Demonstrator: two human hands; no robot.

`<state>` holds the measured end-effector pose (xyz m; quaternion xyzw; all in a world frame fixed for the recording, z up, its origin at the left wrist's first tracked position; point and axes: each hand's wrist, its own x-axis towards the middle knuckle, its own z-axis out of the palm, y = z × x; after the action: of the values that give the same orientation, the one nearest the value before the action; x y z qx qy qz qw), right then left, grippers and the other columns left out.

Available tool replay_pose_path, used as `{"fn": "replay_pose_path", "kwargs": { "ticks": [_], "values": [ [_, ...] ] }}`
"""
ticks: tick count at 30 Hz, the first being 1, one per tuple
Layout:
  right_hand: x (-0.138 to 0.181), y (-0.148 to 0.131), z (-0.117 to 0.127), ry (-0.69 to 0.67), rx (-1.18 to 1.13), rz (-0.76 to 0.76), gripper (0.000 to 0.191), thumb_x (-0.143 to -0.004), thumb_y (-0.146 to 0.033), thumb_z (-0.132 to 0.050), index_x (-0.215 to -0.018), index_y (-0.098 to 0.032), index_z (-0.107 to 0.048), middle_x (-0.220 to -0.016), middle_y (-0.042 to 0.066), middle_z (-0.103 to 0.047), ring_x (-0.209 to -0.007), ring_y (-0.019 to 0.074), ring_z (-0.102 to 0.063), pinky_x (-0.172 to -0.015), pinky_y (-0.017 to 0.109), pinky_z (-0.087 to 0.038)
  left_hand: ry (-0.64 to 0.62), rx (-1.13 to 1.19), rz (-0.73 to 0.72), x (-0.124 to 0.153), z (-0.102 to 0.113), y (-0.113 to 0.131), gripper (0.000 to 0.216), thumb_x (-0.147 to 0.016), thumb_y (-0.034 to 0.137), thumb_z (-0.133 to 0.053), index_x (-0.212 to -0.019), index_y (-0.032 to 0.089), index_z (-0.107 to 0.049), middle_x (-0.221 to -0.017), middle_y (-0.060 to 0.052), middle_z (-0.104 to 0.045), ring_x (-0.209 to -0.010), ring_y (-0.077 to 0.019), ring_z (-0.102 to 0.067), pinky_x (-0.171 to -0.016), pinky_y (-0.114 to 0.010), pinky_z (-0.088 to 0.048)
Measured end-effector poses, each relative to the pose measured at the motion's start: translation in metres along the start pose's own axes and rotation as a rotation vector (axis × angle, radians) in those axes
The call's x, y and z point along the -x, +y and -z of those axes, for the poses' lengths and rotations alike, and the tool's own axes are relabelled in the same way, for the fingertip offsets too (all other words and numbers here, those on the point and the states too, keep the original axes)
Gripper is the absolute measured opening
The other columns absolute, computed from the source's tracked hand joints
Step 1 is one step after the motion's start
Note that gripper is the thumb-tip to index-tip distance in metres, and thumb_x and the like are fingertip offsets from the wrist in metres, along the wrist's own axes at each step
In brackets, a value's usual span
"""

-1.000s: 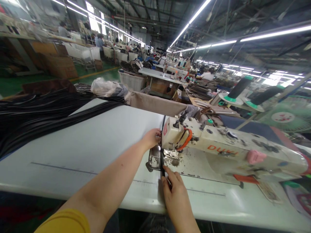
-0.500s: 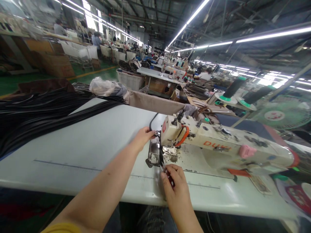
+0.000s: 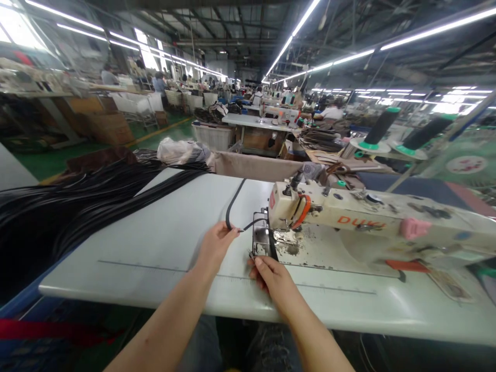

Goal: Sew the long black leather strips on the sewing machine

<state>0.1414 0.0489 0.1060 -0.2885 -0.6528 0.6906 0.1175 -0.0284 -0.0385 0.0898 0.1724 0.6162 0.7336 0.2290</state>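
Note:
Between the fingertips of my left hand (image 3: 217, 244) is a thin black strap (image 3: 231, 204), which curves away toward the far edge of the table. A short black end (image 3: 253, 223) runs from near those fingertips to the needle area of the white sewing machine (image 3: 329, 209). My right hand (image 3: 271, 276) is closed around small thread snips (image 3: 251, 254); their metal tips point up and left, beside the machine's metal plate (image 3: 261, 238). Most of the snips is hidden in my palm. Another dark strip lies on the machine bed beside that plate.
A thick bundle of black straps (image 3: 166, 194) hangs over the table's left side. Thread cones (image 3: 382, 129) and a fan (image 3: 467, 164) stand at the right. A fabric-lined bin (image 3: 256, 166) sits behind the white table (image 3: 155, 248). Other people work far back.
My left hand has drawn back from the needle area, leftward and nearer, with the strap. My right hand's snips have turned from the strip at the plate's front toward the left. The view has shifted.

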Motion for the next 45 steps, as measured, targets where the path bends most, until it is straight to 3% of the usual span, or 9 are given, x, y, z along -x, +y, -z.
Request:
{"fn": "replay_pose_path", "kwargs": {
  "ticks": [12, 17, 21, 24, 28, 31, 35, 38, 45],
  "values": [
    [-0.037, -0.002, -0.031, -0.138, -0.092, -0.054, 0.074, -0.066, -0.086, -0.067, -0.084, -0.014, -0.067, -0.06, -0.003, -0.052, -0.042, 0.0049, -0.028, -0.042, 0.022, -0.014, 0.039, -0.083, -0.134, 0.051, 0.036, -0.001, 0.033, -0.081, 0.046, -0.078, -0.097, 0.02, -0.067, -0.108, -0.01, -0.079, -0.103, -0.0242, -0.074, -0.095, -0.036, -0.057],
    [-0.032, -0.008, -0.039, -0.194, -0.036, -0.019, 0.064, -0.076, -0.08, -0.06, -0.084, -0.017, -0.064, -0.06, -0.007, -0.042, -0.045, 0.0057, -0.024, -0.047, 0.023, -0.014, 0.049, -0.131, -0.206, 0.062, 0.042, 0.002, 0.027, -0.084, 0.042, -0.075, -0.097, 0.021, -0.067, -0.109, -0.01, -0.078, -0.106, -0.0235, -0.073, -0.099, -0.036, -0.057],
    [-0.025, -0.011, -0.033, -0.138, 0.075, 0.057, 0.05, -0.085, -0.07, -0.054, -0.085, -0.02, -0.059, -0.061, -0.007, -0.04, -0.051, 0.0103, -0.03, -0.051, 0.025, -0.023, 0.03, -0.153, -0.184, 0.065, 0.045, 0.006, 0.027, -0.085, 0.044, -0.074, -0.098, 0.021, -0.068, -0.107, -0.008, -0.077, -0.105, -0.0234, -0.073, -0.096, -0.035, -0.057],
    [-0.013, -0.012, -0.019, 0.021, 0.355, 0.203, 0.031, -0.085, -0.05, -0.067, -0.079, -0.022, -0.054, -0.07, -0.002, -0.049, -0.066, 0.0154, -0.045, -0.062, 0.028, -0.033, -0.025, -0.231, -0.138, 0.064, 0.052, 0.006, 0.029, -0.086, 0.048, -0.072, -0.095, 0.021, -0.069, -0.1, -0.007, -0.078, -0.098, -0.0229, -0.073, -0.09, -0.033, -0.057],
    [0.007, -0.005, 0.006, 0.35, 1.185, 0.441, 0.007, -0.093, -0.025, -0.063, -0.095, -0.019, -0.066, -0.102, 0.01, -0.063, -0.095, 0.0263, -0.059, -0.083, 0.036, -0.044, -0.149, -0.269, -0.063, 0.058, 0.062, 0.001, 0.03, -0.084, 0.049, -0.073, -0.093, 0.02, -0.07, -0.096, -0.007, -0.077, -0.093, -0.0226, -0.072, -0.085, -0.033, -0.056],
    [0.017, 0.005, 0.019, 0.418, 1.508, 0.335, 0.043, -0.095, -0.017, -0.06, -0.138, -0.02, -0.061, -0.116, 0.011, -0.066, -0.097, 0.0261, -0.066, -0.079, 0.034, -0.049, -0.218, -0.205, 0.022, 0.054, 0.066, 0.0, 0.032, -0.08, 0.047, -0.076, -0.092, 0.02, -0.066, -0.101, -0.009, -0.077, -0.098, -0.0243, -0.072, -0.087, -0.035, -0.056],
    [0.025, 0.012, 0.024, 0.303, 1.602, 0.149, 0.052, -0.101, -0.018, -0.05, -0.153, -0.022, -0.049, -0.108, 0.007, -0.072, -0.082, 0.0207, -0.072, -0.067, 0.03, -0.051, -0.292, -0.196, 0.115, 0.05, 0.072, 0.002, 0.033, -0.077, 0.048, -0.074, -0.09, 0.02, -0.062, -0.085, -0.008, -0.076, -0.081, -0.0222, -0.072, -0.078, -0.034, -0.056],
    [0.029, 0.008, 0.023, 0.234, 1.616, 0.086, 0.052, -0.103, -0.019, -0.044, -0.155, -0.02, -0.046, -0.111, 0.009, -0.074, -0.082, 0.0217, -0.074, -0.066, 0.031, -0.053, -0.299, -0.358, 0.07, 0.045, 0.085, 0.004, 0.029, -0.08, 0.046, -0.068, -0.092, 0.021, -0.065, -0.066, 0.0, -0.067, -0.065, -0.0185, -0.064, -0.065, -0.029, -0.049],
    [0.03, 0.0, 0.022, 0.187, 1.639, 0.032, 0.051, -0.107, -0.022, -0.036, -0.157, -0.02, -0.043, -0.114, 0.013, -0.075, -0.084, 0.0228, -0.077, -0.068, 0.029, -0.056, 0.02, -0.742, -0.037, 0.023, 0.146, 0.018, 0.049, -0.087, 0.053, -0.044, -0.109, 0.019, -0.072, -0.086, -0.005, -0.072, -0.059, -0.0188, -0.056, -0.06, -0.031, -0.045]
  ]
}}
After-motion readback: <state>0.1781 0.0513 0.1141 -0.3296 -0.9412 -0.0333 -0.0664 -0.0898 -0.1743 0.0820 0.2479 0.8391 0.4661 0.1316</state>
